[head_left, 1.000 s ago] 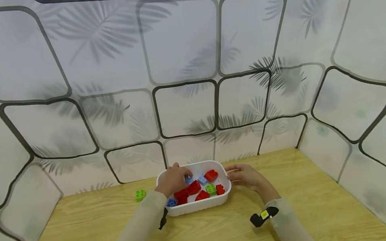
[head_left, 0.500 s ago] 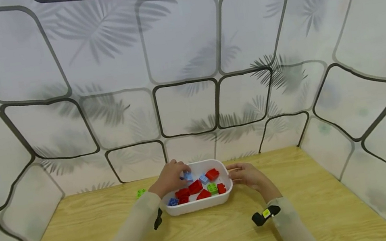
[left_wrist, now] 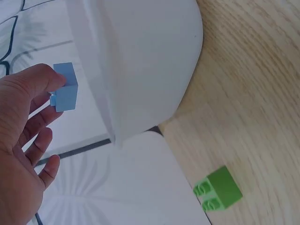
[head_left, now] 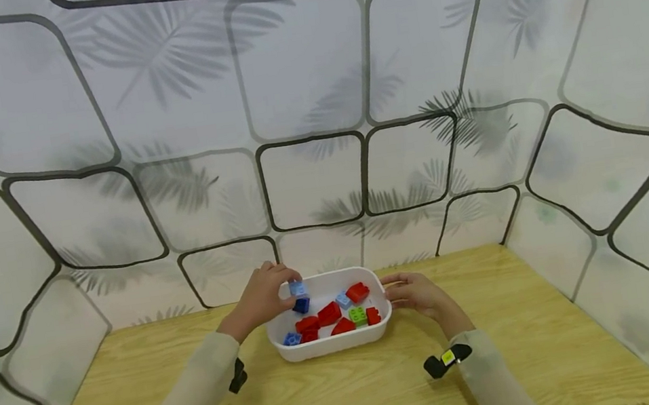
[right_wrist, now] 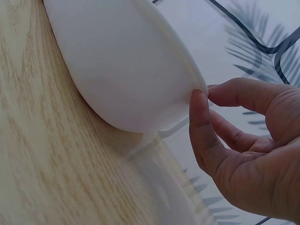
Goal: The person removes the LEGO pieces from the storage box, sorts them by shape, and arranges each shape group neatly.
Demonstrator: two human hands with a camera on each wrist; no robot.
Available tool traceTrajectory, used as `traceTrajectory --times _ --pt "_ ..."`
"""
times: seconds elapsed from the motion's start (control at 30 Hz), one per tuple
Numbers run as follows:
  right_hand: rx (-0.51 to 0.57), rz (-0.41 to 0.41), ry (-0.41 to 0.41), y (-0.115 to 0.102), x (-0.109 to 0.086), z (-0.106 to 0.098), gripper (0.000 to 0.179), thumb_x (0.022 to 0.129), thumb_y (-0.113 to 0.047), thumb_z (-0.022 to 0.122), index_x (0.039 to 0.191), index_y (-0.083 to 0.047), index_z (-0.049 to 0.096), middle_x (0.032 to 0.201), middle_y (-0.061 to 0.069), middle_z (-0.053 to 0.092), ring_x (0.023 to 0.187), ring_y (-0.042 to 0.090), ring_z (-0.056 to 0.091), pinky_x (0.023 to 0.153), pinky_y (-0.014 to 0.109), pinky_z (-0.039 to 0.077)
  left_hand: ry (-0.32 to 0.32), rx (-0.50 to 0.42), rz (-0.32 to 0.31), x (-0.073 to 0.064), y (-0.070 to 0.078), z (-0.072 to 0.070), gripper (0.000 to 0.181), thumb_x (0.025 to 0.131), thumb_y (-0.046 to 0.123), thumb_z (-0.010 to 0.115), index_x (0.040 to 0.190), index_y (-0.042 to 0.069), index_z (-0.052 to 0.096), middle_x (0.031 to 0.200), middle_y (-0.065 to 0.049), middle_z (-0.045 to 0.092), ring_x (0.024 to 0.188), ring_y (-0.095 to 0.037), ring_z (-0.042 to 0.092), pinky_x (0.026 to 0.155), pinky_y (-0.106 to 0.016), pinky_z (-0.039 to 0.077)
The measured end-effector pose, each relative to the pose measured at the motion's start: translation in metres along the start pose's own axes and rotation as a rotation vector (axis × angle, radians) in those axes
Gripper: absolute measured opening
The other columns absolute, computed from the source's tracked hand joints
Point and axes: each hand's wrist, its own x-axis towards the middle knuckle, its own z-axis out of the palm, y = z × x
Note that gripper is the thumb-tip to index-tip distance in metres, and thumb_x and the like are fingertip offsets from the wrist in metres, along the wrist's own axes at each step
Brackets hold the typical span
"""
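My left hand (head_left: 260, 298) pinches a light blue building brick (left_wrist: 68, 89) between thumb and fingers. In the head view it holds this brick above the left end of a white plastic box (head_left: 334, 347), overlapping a dark blue brick (head_left: 301, 305). Several red bricks (head_left: 329, 313), a green brick (head_left: 357, 316), another light blue brick (head_left: 343, 300) and a blue brick (head_left: 292, 339) lie in the box. At its right end, my right hand (head_left: 416, 293) pinches the box's rim with thumb and finger, seen closely in the right wrist view.
A single green brick (left_wrist: 224, 188) lies on the wooden table (head_left: 350, 397) outside the box, hidden behind the left arm in the head view. Close behind the table's far edge stands a patterned wall (head_left: 316, 183), with another at the right side.
My left hand has come up out of the box and moved left, lifting the light blue brick. The dark blue brick now shows below it. My right hand stays at the rim.
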Motion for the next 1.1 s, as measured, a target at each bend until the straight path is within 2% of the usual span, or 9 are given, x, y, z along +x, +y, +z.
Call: traceTrajectory --times 0.23,0.33,0.5,0.67,0.9,1.1 --pt "0.008 -0.004 -0.003 0.004 0.002 0.004 0.049 0.098 -0.004 0.063 0.14 0.014 0.048 0.128 0.017 0.064 0.097 0.011 0.067 0.086 0.029 0.058 0.089 0.009 0.011 -0.022 -0.021 -0.024 0.03 0.078 0.012 0.085 0.106 0.011 0.074 0.098 -0.002 0.071 0.081 -0.017 0.048 0.073 -0.036 0.042" --pt "0.02 0.0 -0.005 0.005 0.002 0.005 0.049 0.097 -0.003 0.063 0.141 0.014 0.048 0.127 0.016 0.065 0.096 0.011 0.067 0.085 0.028 0.058 0.101 0.004 -0.024 -0.033 -0.03 -0.035 0.031 0.078 0.01 0.085 0.107 0.009 0.074 0.098 -0.004 0.071 0.082 -0.02 0.049 0.074 -0.039 0.043" --pt "0.015 -0.005 -0.008 0.005 0.002 0.004 0.048 0.098 -0.003 0.061 0.141 0.015 0.047 0.129 0.02 0.063 0.097 0.012 0.067 0.085 0.028 0.058 0.071 -0.006 -0.096 -0.052 -0.045 -0.05 0.03 0.079 0.008 0.083 0.107 0.009 0.073 0.098 -0.005 0.07 0.086 -0.023 0.05 0.075 -0.043 0.045" --pt "0.005 -0.006 0.004 0.005 0.003 0.003 0.047 0.099 -0.003 0.061 0.141 0.014 0.048 0.126 0.017 0.065 0.097 0.012 0.067 0.085 0.028 0.058 0.034 -0.003 -0.13 -0.07 -0.06 -0.058 0.027 0.081 0.006 0.081 0.107 0.009 0.072 0.096 -0.003 0.069 0.084 -0.02 0.049 0.072 -0.039 0.042" --pt "0.011 -0.006 0.002 0.004 0.002 0.001 0.047 0.098 -0.003 0.062 0.14 0.014 0.047 0.119 0.01 0.068 0.096 0.012 0.067 0.084 0.028 0.058 -0.03 0.015 -0.19 -0.092 -0.078 -0.059 0.029 0.079 0.007 0.084 0.106 0.007 0.072 0.097 -0.005 0.07 0.086 -0.023 0.053 0.072 -0.042 0.046" --pt "0.018 -0.011 -0.01 0.004 0.002 -0.001 0.047 0.099 -0.002 0.061 0.141 0.015 0.046 0.119 0.011 0.068 0.096 0.011 0.067 0.084 0.027 0.058 -0.07 -0.025 -0.25 -0.108 -0.088 -0.055 0.028 0.081 0.006 0.083 0.107 0.007 0.073 0.098 -0.004 0.07 0.083 -0.021 0.05 0.07 -0.04 0.04"
